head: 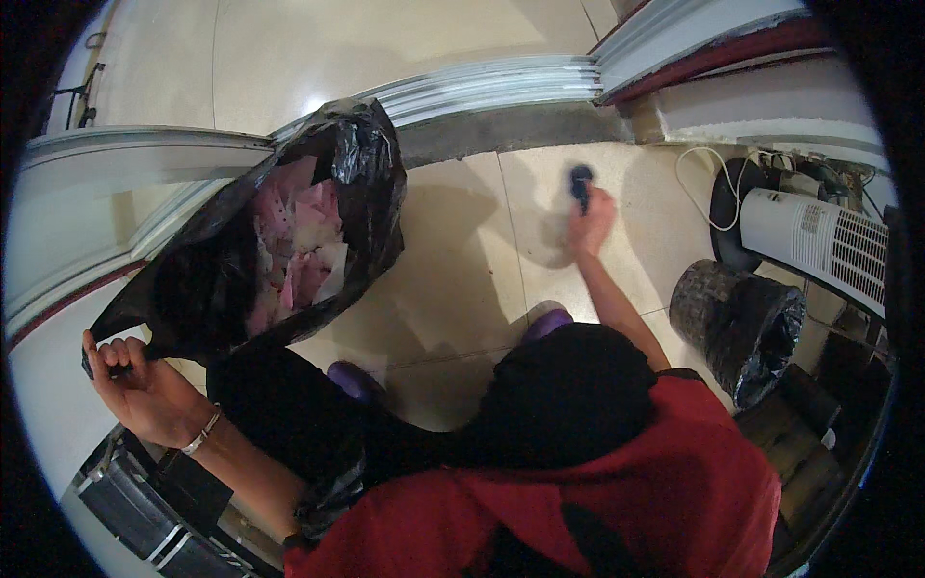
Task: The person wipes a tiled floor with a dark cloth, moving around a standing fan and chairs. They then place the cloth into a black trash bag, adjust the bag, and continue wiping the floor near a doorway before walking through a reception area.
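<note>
My left hand (144,397) grips the edge of a black plastic bag (368,159) at the left. The bag's mouth gapes towards me, and crumpled pink and white paper scraps (300,246) fill part of it. Out in front to the right, my right hand (591,224) is closed around a small dark object (580,184). Motion blur hides what that object is. It is just above or on the tiled floor (462,267); I cannot tell which.
A black-lined waste bin (704,318) stands at my right, its opening turned sideways in view. Behind it is a white slatted appliance (824,235) with a white cable (679,170). Metal sliding-door tracks (498,83) cross the floor ahead. A black case (137,491) sits at lower left.
</note>
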`<state>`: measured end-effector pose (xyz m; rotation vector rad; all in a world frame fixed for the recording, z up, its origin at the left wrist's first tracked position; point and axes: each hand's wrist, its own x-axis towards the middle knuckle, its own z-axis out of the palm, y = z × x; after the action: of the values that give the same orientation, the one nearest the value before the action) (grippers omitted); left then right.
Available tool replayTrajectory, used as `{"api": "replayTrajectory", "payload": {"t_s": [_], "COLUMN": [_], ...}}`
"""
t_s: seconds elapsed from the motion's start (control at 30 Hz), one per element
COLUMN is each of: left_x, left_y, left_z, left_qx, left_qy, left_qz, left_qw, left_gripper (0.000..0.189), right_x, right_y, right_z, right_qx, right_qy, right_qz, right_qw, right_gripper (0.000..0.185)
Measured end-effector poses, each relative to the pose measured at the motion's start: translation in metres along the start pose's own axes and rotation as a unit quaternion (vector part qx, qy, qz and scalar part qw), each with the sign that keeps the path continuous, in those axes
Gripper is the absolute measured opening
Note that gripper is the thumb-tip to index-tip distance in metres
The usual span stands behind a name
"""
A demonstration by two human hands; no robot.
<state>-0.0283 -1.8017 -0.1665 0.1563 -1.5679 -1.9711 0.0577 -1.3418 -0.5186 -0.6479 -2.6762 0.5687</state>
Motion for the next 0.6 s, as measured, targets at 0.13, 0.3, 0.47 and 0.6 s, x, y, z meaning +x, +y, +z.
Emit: {"api": "replayTrajectory", "payload": {"t_s": [0.13,0.3,0.47,0.6], "left_x": [-0.001,-0.004,-0.018,-0.028], "left_y": [0.001,-0.003,0.003,0.017], "left_z": [0.002,0.012,0.035,0.055], "left_qx": [-0.015,0.001,0.093,0.107], "left_qy": [-0.016,0.009,0.041,-0.003], "left_qz": [-0.012,-0.017,0.026,-0.002], "left_qw": [1.0,1.0,0.994,0.994], "left_gripper": [0.027,0.027,0.03,0.028], "right_x": [-0.012,-0.035,-0.064,-0.04], "right_y": [-0.043,-0.044,-0.067,-0.115], "right_z": [0.008,-0.017,-0.023,-0.072], "right_qx": [0.112,0.153,0.238,0.473], "right_qy": [-0.144,-0.329,-0.34,-0.514], "right_qz": [-0.152,-0.423,-0.357,0.296], "right_qw": [0.971,0.83,0.837,0.651], "right_gripper": [0.048,0.049,0.041,0.04]}}
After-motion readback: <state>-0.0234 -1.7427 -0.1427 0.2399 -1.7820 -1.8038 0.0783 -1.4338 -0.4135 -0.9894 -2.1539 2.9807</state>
